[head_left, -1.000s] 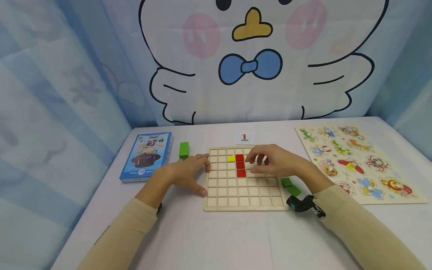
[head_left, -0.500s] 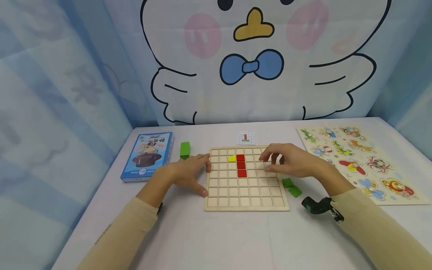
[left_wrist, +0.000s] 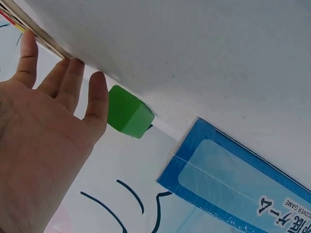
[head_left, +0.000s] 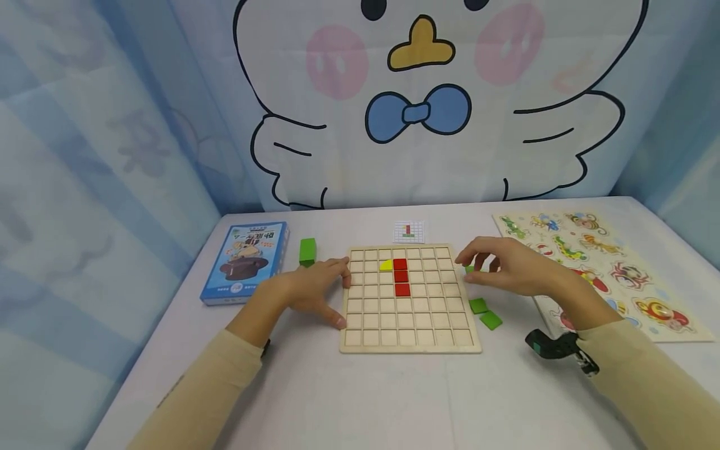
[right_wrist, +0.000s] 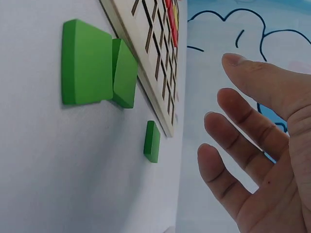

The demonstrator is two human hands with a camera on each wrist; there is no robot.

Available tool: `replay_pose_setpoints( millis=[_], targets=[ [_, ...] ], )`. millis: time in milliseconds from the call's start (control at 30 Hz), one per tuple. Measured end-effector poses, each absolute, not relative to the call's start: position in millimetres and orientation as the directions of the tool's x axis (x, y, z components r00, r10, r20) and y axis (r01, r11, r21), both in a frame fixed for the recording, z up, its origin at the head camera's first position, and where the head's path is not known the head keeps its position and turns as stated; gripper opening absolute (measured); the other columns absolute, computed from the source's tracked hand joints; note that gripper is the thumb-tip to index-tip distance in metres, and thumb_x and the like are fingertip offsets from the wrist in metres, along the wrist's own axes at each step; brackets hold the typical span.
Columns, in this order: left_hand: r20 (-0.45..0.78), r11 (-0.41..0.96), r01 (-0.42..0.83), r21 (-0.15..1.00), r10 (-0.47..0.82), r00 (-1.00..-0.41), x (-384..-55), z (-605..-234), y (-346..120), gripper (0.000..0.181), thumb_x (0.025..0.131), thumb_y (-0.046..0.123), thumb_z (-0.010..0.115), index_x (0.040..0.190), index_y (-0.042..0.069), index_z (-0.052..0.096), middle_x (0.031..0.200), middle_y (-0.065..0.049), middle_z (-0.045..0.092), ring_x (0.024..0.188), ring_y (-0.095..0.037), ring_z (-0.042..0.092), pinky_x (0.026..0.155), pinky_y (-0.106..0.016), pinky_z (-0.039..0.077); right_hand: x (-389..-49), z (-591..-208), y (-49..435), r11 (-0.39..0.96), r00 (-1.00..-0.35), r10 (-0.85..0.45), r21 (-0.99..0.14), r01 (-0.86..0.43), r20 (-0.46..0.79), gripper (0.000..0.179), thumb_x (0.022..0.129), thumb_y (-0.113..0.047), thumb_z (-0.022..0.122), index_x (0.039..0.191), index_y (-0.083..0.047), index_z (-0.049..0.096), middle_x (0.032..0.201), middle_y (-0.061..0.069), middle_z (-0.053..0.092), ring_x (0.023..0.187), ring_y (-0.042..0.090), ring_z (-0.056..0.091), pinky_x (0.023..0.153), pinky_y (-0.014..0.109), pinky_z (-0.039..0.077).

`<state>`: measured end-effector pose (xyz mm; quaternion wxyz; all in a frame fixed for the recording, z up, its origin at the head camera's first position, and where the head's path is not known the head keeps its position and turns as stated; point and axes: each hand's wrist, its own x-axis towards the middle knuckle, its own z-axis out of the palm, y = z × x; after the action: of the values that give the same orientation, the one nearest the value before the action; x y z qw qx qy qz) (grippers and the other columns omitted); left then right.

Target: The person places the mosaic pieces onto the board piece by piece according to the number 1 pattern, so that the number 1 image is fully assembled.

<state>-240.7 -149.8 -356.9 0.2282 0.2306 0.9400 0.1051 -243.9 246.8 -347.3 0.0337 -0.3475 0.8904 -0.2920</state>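
1. The right hand point(head_left: 509, 265) hangs above the table just beyond the right edge of the grid board, its thumb and fingers loosely bent and standing apart from one another.
2. The left hand point(head_left: 317, 284) has its thumb spread well away from its fingers; fingertips touch the left edge of the pale wooden grid board point(head_left: 413, 337), which lies flat in the middle of the table.
3. Nearest the right hand, partly hidden beneath it in the head view, a small flat green tile point(right_wrist: 151, 141) lies just beside the board's right edge.
4. Nearer along that edge lie two square green tiles point(head_left: 485, 313), one on the left and slightly farther, the other on the right.
5. On the board, three square red tiles point(head_left: 400, 276) form a column running from near to far; a small yellow piece point(head_left: 385, 265) sits just left of the farthest one.
6. Just beyond the board's far edge lies a small white card point(head_left: 409, 232) printed with a grid.
7. Far left of the board stands a green rectangular block point(head_left: 307, 251); a flat blue printed box point(head_left: 244, 262) lies left of it.
8. On the right lies a cream board with colourful animal pictures point(head_left: 655, 334).
9. White cloth covers the table point(head_left: 394, 400); a blue-and-white cartoon curtain point(head_left: 416, 169) hangs behind.
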Motion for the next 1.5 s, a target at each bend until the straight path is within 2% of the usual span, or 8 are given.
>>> replay_pose_setpoints(
  millis=[167,567,1500],
  targets=[
    [-0.374,0.868,0.389,0.308,0.487,-0.79,-240,-357,-151,0.062,0.074,0.056,0.089,0.113,0.031,0.048,0.173,-0.004,0.015,0.158,-0.028,0.018,0.117,-0.073,0.02,-243,-352,257,0.608,-0.773,-0.616,-0.533,-0.588,0.151,0.026,0.093,-0.016,0.078,0.117,-0.014,0.069,0.108,-0.001,0.072,0.093,0.011,0.061,0.075,0.028,0.055],
    [-0.372,0.868,0.384,0.316,0.486,-0.791,-240,-358,-153,0.062,0.074,0.056,0.089,0.114,0.031,0.048,0.173,-0.004,0.015,0.158,-0.028,0.018,0.117,-0.073,0.02,-243,-362,268,0.637,-0.807,-0.577,-0.55,-0.541,0.125,0.031,0.092,-0.023,0.079,0.12,-0.015,0.068,0.117,-0.002,0.071,0.102,0.022,0.064,0.079,0.03,0.057],
    [-0.373,0.863,0.382,0.332,0.491,-0.787,-241,-357,-151,0.061,0.074,0.054,0.09,0.112,0.031,0.049,0.173,-0.004,0.016,0.158,-0.028,0.018,0.119,-0.068,0.022,-260,-374,271,0.693,-0.863,-0.502,-0.572,-0.439,0.053,0.044,0.092,-0.026,0.08,0.131,-0.016,0.064,0.129,0.001,0.066,0.109,0.021,0.06,0.087,0.033,0.054]
  ],
)
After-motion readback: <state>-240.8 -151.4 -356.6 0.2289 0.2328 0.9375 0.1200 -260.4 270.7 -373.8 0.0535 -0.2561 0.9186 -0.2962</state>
